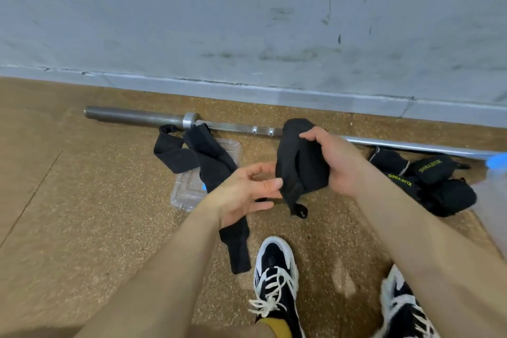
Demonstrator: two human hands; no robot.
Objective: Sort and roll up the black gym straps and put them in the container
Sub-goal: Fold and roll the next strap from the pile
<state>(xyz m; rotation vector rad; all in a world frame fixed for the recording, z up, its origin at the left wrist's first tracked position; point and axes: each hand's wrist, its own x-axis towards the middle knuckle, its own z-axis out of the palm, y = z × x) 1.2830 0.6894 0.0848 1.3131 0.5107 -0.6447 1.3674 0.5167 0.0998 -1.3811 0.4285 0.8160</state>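
My right hand [336,162] grips a partly rolled black gym strap [299,164] above the floor, with a small loop hanging from the strap's lower end. My left hand [248,195] is beside it with relaxed fingers, the fingertips touching the strap's left edge. A long unrolled black strap [211,162] lies across a clear plastic container [189,186] and runs down under my left forearm. Several rolled black straps with yellow lettering [430,181] lie on the floor to the right.
A steel barbell [247,129] lies along the base of the grey wall behind the straps. My two black-and-white sneakers [277,277] stand on the cork-coloured floor below my hands. A clear container with a blue part [493,173] sits at the right edge.
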